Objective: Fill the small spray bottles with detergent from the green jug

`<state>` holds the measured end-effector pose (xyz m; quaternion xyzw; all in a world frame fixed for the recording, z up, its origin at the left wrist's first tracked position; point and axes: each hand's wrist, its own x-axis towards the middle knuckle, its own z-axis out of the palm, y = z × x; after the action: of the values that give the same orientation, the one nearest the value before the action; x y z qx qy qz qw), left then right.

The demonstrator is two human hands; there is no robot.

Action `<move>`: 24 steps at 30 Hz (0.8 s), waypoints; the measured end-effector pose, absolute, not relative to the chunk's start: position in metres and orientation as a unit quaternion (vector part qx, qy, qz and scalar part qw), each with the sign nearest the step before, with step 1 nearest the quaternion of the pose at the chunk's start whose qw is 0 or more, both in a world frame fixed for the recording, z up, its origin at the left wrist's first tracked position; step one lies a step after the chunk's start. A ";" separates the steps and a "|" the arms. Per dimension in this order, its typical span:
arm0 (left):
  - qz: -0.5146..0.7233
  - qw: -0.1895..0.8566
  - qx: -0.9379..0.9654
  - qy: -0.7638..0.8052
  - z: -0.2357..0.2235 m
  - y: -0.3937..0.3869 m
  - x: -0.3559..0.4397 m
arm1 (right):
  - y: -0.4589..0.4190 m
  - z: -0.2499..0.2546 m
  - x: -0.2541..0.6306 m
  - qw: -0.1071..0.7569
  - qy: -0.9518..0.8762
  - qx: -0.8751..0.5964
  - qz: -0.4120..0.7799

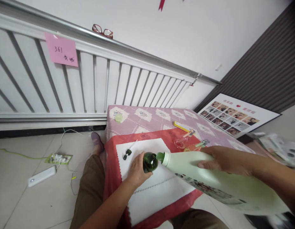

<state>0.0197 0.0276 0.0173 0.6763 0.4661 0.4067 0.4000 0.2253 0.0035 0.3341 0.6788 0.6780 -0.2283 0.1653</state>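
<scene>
My left hand (137, 170) is wrapped round a small dark green bottle (150, 162) over a white cloth. My right hand (223, 160) grips a large pale green detergent bottle (209, 184) by its upper side. That big bottle is tipped nearly level, its green spout (160, 156) right by the small bottle's top. Whether liquid is flowing I cannot tell. A black pump head (127, 155) with a pale tube lies on the white cloth (147, 144), left of my left hand. Near the table's far left corner sits a light green cap (118, 118).
A red cloth (111, 159) lies beneath the white one on the patterned table (149, 117). A yellow box (183, 127) and a clear pinkish item (181, 142) lie beyond my right hand. A radiator (90, 82) lines the wall; a power strip (58, 158) is on the floor.
</scene>
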 end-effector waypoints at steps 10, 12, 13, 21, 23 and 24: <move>0.404 0.399 0.679 0.466 0.017 0.028 0.020 | 0.004 0.335 0.225 0.185 0.665 0.674 -0.264; 0.403 0.400 0.678 0.467 0.017 0.028 0.019 | 0.004 0.335 0.225 0.182 0.666 0.673 -0.266; 0.403 0.400 0.678 0.467 0.017 0.028 0.019 | 0.004 0.335 0.226 0.179 0.666 0.673 -0.267; 0.404 0.402 0.676 0.468 0.020 0.026 0.020 | 0.001 0.339 0.220 0.174 0.665 0.675 -0.268; 0.405 0.400 0.676 0.468 0.019 0.026 0.019 | 0.001 0.339 0.219 0.174 0.666 0.674 -0.266; 0.405 0.399 0.676 0.468 0.018 0.026 0.019 | 0.001 0.340 0.218 0.175 0.668 0.671 -0.269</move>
<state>0.0193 0.0263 0.0184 0.6760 0.4681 0.4053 0.3995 0.2183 0.0013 0.3397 0.6714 0.6682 -0.2686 0.1748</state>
